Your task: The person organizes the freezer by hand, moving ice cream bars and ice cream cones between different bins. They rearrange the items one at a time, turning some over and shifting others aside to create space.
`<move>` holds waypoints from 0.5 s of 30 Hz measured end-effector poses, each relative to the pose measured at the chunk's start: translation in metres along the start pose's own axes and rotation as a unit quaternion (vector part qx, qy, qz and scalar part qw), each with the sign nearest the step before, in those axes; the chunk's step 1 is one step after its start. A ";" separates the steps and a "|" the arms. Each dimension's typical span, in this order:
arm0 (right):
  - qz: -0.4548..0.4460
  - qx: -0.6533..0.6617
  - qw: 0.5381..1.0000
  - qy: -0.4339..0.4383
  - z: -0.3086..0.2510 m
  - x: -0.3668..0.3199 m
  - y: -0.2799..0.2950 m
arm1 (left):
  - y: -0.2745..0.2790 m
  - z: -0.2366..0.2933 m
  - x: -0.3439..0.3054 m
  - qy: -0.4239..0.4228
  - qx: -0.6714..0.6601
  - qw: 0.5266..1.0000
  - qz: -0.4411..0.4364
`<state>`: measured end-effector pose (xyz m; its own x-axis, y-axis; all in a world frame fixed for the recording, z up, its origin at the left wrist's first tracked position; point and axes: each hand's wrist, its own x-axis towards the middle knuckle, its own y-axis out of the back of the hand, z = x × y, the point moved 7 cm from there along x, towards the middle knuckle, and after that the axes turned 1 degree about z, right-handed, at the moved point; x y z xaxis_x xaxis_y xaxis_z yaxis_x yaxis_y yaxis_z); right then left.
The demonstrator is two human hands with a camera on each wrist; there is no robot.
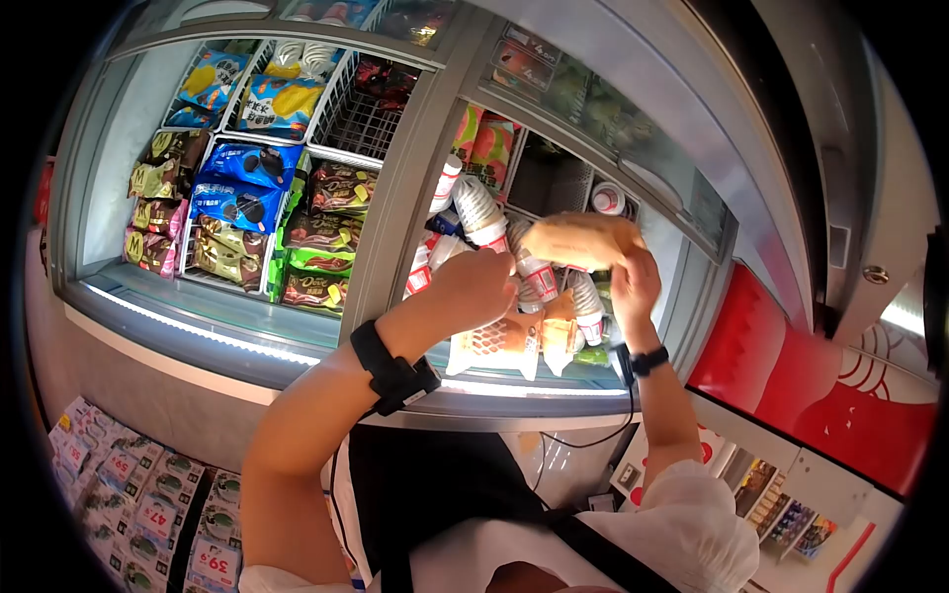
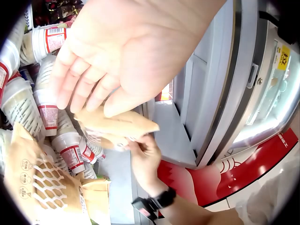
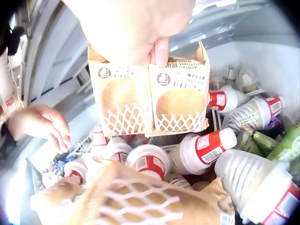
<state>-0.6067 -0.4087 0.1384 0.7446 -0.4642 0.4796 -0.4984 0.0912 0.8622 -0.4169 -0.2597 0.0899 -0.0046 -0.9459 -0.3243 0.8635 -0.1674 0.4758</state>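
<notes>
My right hand (image 1: 638, 287) grips brown paper-like ice cream packaging (image 1: 578, 240) by one end, held above the freezer's contents. In the right wrist view it shows two side-by-side panels with white net prints and barcodes, its upper edge under the fingers (image 3: 161, 51). My left hand (image 1: 460, 292) hovers to the left over clear ice cream cups (image 1: 481, 212) with white lids and red labels. Its fingers are loosely extended and hold nothing. More brown net-print packs (image 1: 494, 341) lie at the freezer's near side, beside tilted cups.
A frame bar (image 1: 390, 208) divides this opening from the left section, where wire baskets hold blue bags (image 1: 237, 188) and brown bags (image 1: 326, 217). Sliding glass (image 1: 583, 109) covers the far part. A dark basket (image 1: 549, 176) sits behind the cups. The lit near rim (image 1: 534, 389) runs before the person.
</notes>
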 end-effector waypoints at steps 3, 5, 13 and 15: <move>0.007 -0.005 0.996 -0.087 0.004 -0.028 0.066 | -0.007 -0.003 0.002 -0.005 0.015 1.000 0.008; 0.011 0.016 0.986 -0.163 0.020 -0.043 0.101 | -0.011 -0.003 0.002 -0.007 0.017 1.000 0.013; -0.360 -0.269 0.886 -0.119 0.095 -0.093 0.066 | -0.044 -0.002 0.007 -0.014 0.005 0.996 -0.093; -0.353 -0.242 0.890 -0.158 0.075 -0.075 0.064 | -0.038 -0.003 0.003 -0.050 -0.046 0.994 -0.080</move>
<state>-0.7278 -0.4337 0.1457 0.5964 -0.7736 -0.2139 0.3503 0.0111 0.9366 -0.4485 -0.2558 0.0687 -0.1921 -0.9327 -0.3052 0.8899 -0.2967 0.3465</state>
